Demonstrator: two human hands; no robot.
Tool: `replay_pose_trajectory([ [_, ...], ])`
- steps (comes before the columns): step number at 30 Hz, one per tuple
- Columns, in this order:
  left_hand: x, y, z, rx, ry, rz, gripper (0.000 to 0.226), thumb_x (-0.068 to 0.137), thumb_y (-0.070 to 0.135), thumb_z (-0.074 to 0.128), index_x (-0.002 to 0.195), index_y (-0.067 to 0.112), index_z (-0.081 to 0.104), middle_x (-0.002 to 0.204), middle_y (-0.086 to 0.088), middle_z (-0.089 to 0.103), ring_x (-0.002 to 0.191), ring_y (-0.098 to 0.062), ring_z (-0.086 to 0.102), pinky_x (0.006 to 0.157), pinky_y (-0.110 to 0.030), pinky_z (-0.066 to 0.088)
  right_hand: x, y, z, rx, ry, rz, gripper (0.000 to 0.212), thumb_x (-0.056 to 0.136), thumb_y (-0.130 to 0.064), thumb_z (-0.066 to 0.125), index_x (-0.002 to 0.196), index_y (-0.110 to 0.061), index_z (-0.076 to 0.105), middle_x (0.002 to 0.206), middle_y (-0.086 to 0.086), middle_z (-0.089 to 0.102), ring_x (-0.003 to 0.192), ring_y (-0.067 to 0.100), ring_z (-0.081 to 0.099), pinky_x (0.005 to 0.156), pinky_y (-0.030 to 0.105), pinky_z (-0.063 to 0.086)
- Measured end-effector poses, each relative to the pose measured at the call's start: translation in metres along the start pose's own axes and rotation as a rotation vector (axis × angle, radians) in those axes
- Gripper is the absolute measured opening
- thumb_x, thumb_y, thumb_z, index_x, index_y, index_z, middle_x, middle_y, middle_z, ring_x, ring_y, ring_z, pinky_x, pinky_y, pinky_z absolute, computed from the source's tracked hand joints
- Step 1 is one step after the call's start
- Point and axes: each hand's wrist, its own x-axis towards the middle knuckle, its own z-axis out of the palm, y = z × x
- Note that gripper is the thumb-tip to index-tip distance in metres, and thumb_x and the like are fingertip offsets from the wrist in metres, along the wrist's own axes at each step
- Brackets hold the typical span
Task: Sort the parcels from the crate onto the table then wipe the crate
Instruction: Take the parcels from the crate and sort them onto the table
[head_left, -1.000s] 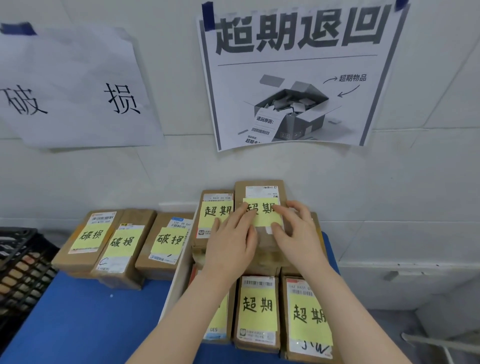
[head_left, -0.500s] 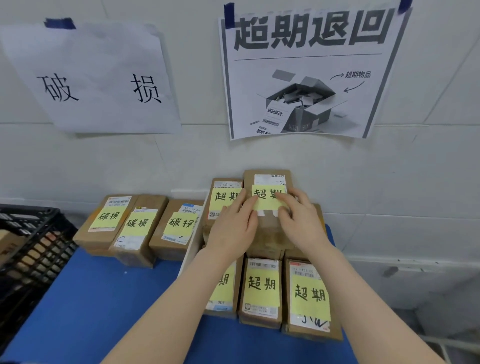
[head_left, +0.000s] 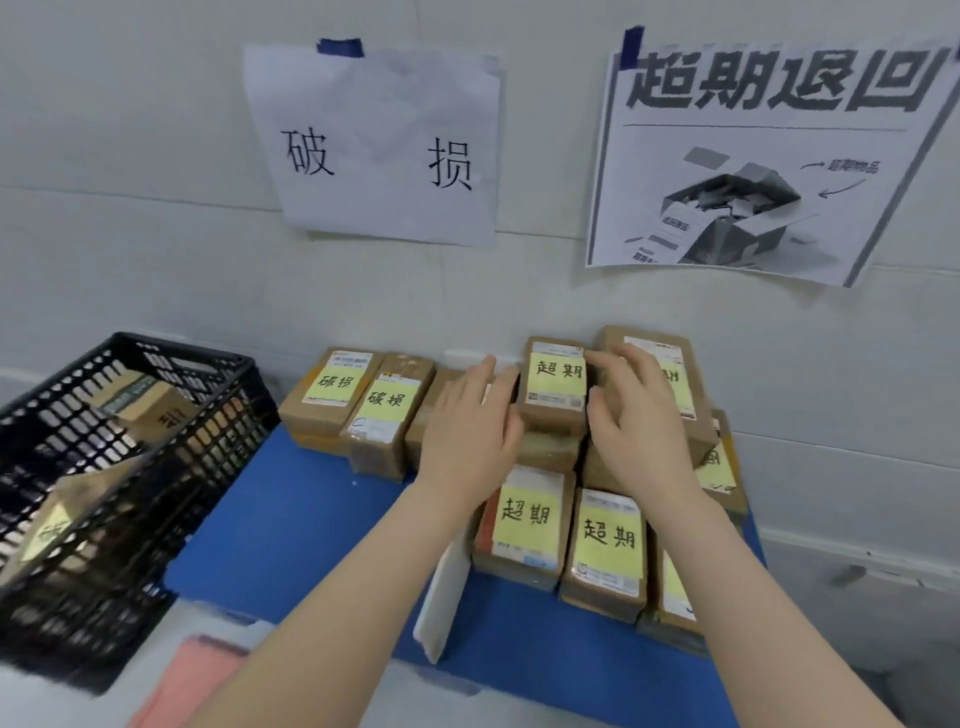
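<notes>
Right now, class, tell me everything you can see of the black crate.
The black crate is plastic-looking, with lattice walls and an open top. It stands upright left of the blue tabletop, partly cut off by the frame. At least two brown parcels lie tilted inside, one bearing a yellow note.
</notes>
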Motion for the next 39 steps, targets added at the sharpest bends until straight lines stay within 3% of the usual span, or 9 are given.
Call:
replay_pose_trajectory([
  [6,-0.064,-0.094,-0.047,0.135,-0.065,-0.18,0.054,0.096,0.031,0.029,0.147,0.014,0.032,0.155,-0.012,0.028,0.143,-0.03,0.024,0.116,-0.047,0.022,-0.019,-0.087,0.065,0.072,-0.234,-0.049,0.05,0.093,-0.014,0.049,0.141,-0.025,0.041,0.145,-0.001,0.034,0.131,0.017,0.037,0.107,0.034,0.036],
  [10,-0.101,-0.153,-0.093,0.177,-0.063,-0.231,0.055,0.096,0.026,0.038,0.149,0.018,0.025,0.159,-0.007,0.017,0.147,-0.026,0.009,0.118,-0.047,0.008,-0.04,-0.154,0.111,0.089,-0.253,-0.041,0.052,0.092,-0.016,0.05,0.142,-0.025,0.039,0.146,-0.002,0.032,0.124,0.012,0.041,0.101,0.023,0.033],
  [15,-0.153,-0.22,-0.141,0.212,-0.121,-0.267,0.061,0.097,0.025,0.039,0.152,0.02,0.015,0.161,-0.006,0.006,0.149,-0.025,0.001,0.119,-0.044,0.002,-0.079,-0.224,0.176,0.09,-0.325,0.029,0.048,0.093,-0.02,0.048,0.141,-0.027,0.04,0.151,-0.001,0.024,0.129,0.024,0.04,0.102,0.038,0.041],
  [21,-0.2,-0.288,-0.16,0.169,-0.201,-0.382,0.06,0.095,0.022,0.041,0.152,0.017,0.02,0.16,-0.011,0.011,0.147,-0.029,0.01,0.118,-0.046,0.015,-0.112,-0.278,0.245,0.114,-0.498,0.029,0.051,0.095,-0.021,0.048,0.144,-0.028,0.034,0.152,-0.003,0.02,0.135,0.023,0.031,0.103,0.034,0.038],
  [26,-0.21,-0.331,-0.162,0.134,-0.206,-0.454,0.056,0.096,0.021,0.042,0.149,0.014,0.027,0.159,-0.014,0.013,0.145,-0.033,0.017,0.114,-0.045,0.024,-0.101,-0.299,0.285,0.104,-0.583,0.011,0.05,0.096,-0.022,0.046,0.143,-0.03,0.034,0.153,-0.003,0.019,0.131,0.022,0.037,0.095,0.036,0.045],
  [29,-0.217,-0.361,-0.166,0.126,-0.244,-0.537,0.055,0.097,0.024,0.041,0.149,0.015,0.026,0.159,-0.013,0.013,0.145,-0.033,0.016,0.116,-0.044,0.022,-0.088,-0.315,0.307,0.112,-0.623,-0.027,0.048,0.097,-0.02,0.046,0.143,-0.028,0.036,0.152,-0.002,0.022,0.128,0.021,0.038,0.09,0.028,0.042],
  [32,-0.227,-0.392,-0.169,0.092,-0.254,-0.606,0.052,0.096,0.024,0.041,0.146,0.014,0.03,0.156,-0.017,0.019,0.14,-0.036,0.025,0.11,-0.047,0.031,-0.077,-0.34,0.331,0.13,-0.616,-0.058,0.045,0.097,-0.017,0.046,0.141,-0.025,0.041,0.147,-0.001,0.031,0.116,0.018,0.047,0.091,0.028,0.039],
  [36,-0.237,-0.439,-0.17,-0.058,-0.334,-0.781,0.043,0.094,0.019,0.04,0.136,0.01,0.037,0.144,-0.013,0.035,0.125,-0.033,0.04,0.097,-0.045,0.043,-0.08,-0.379,0.372,0.203,-0.656,-0.121,0.04,0.095,-0.011,0.045,0.132,-0.023,0.05,0.136,-0.005,0.04,0.102,0.01,0.05,0.089,0.027,0.047],
  [39,-0.23,-0.483,-0.174,0.003,-0.434,-0.817,0.039,0.094,0.019,0.042,0.131,0.01,0.038,0.135,-0.014,0.038,0.115,-0.036,0.047,0.091,-0.046,0.046,-0.083,-0.406,0.409,0.207,-0.732,-0.161,0.039,0.093,-0.008,0.044,0.128,-0.022,0.052,0.129,-0.005,0.045,0.092,0.016,0.057,0.086,0.032,0.049],
])
